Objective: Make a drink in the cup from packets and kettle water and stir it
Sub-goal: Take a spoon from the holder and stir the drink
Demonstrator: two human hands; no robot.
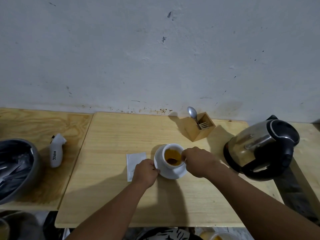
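Note:
A white cup (pixel 170 164) stands on a white saucer (pixel 158 157) in the middle of the wooden table. It holds an orange-brown drink (pixel 171 155). My right hand (pixel 199 161) is shut on a spoon (pixel 173 160) whose bowl sits in the drink. My left hand (pixel 145 172) pinches the saucer's left rim. A flat white packet (pixel 134 161) lies just left of the saucer, partly under my left hand. A steel and black kettle (pixel 261 148) stands to the right of the cup.
A wooden holder (pixel 199 129) with a spoon and a fork stands behind the cup near the wall. At far left sits a grey bowl (pixel 32 163) with dark packets, and a white controller-like object (pixel 56 150) beside it. The table (pixel 107 196) ends near my body.

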